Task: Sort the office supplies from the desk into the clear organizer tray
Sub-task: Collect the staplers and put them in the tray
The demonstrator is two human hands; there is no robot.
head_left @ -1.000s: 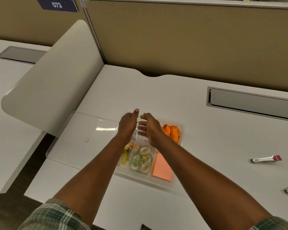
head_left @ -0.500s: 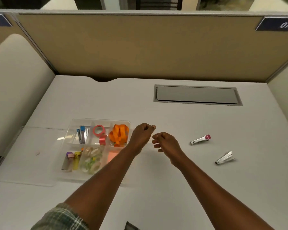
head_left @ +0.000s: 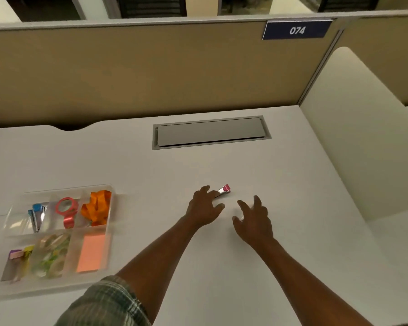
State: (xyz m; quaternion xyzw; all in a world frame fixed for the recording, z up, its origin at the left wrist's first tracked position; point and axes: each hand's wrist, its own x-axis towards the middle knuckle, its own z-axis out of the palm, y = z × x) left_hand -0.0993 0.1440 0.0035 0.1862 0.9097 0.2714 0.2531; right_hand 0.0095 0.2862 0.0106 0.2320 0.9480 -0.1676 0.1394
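Observation:
The clear organizer tray (head_left: 67,187) lies at the left of the white desk. It holds blue mini staplers (head_left: 37,216), a pink tape roll (head_left: 67,210), orange ribbon (head_left: 97,207), orange sticky notes (head_left: 91,252) and clear tape rolls (head_left: 52,255). A small silver stapler with a pink tip (head_left: 224,190) lies mid-desk. My left hand (head_left: 204,205) hovers over its silver end, fingers spread and touching it. To the right, my right hand (head_left: 253,216) is spread palm down on the desk and hides whatever lies beneath it.
A grey cable hatch (head_left: 210,132) is set into the desk behind the hands. A tan partition (head_left: 151,71) with a plate marked 074 closes the back. A cream divider panel (head_left: 363,149) stands at the right.
Both hands left the tray and travelled right across the desk; their fingers spread out. The left hand reached the pink-tipped stapler, and the right hand now covers the spot where a second silver stapler lay.

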